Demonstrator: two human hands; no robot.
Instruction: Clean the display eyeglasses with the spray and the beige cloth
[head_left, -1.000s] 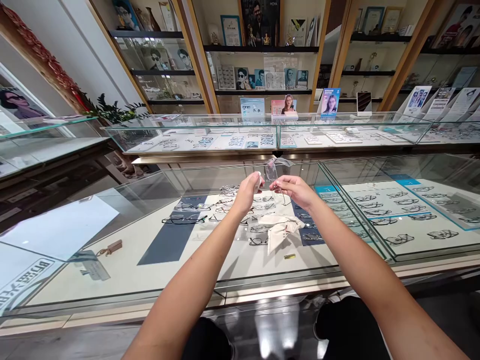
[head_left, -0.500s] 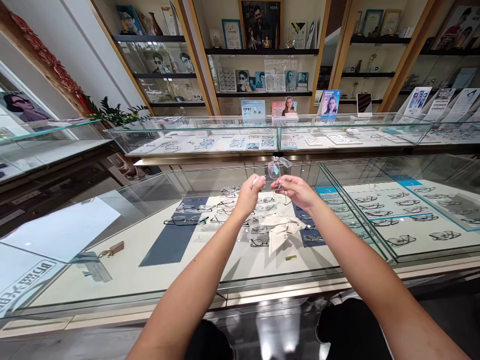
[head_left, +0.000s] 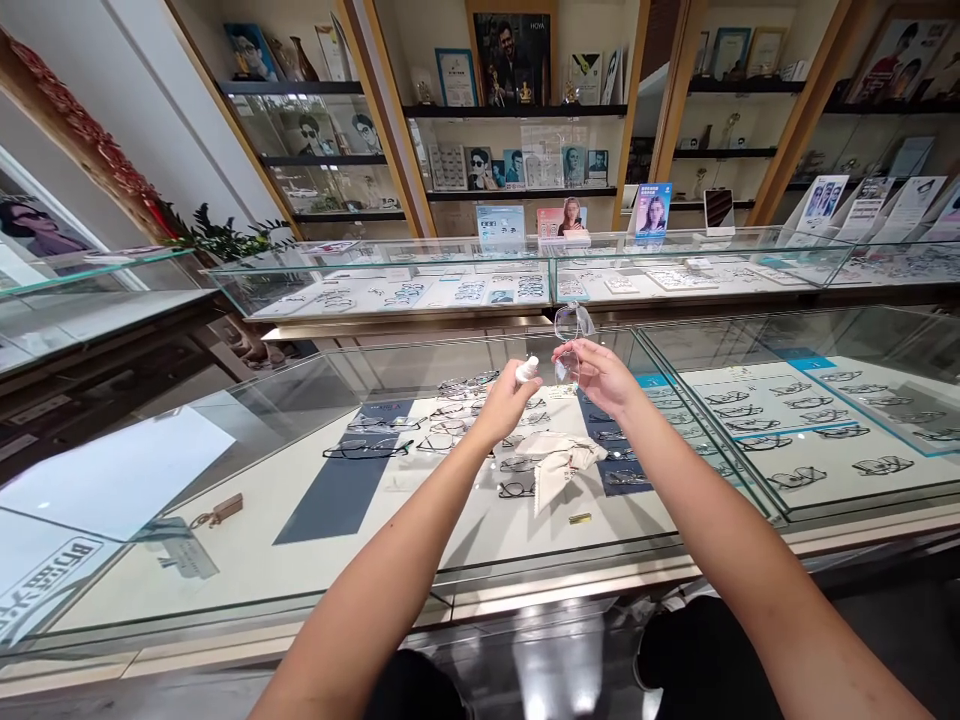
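Note:
My left hand (head_left: 504, 402) is closed around a small white bottle (head_left: 527, 369), whose top pokes out above the fingers. Just to its right, my right hand (head_left: 600, 374) pinches a pair of thin-rimmed eyeglasses (head_left: 574, 322). One clear lens stands above the fingers and the other hangs below them. Both hands are raised over the glass display case, with the bottle and the glasses close but apart. Below them a cream cleaning cloth (head_left: 559, 466) lies crumpled on the glass top.
Rows of eyeglass frames (head_left: 375, 450) sit inside the near glass case (head_left: 337, 560). A second glass counter (head_left: 397, 262) with sign stands crosses behind it. A small brown tagged object (head_left: 225, 508) lies at left. Shelves (head_left: 517, 112) with pictures line the back wall.
The eyeglasses have turned in my right hand and moved slightly right, so both lenses show. My left hand has tilted, and more of the white bottle is visible.

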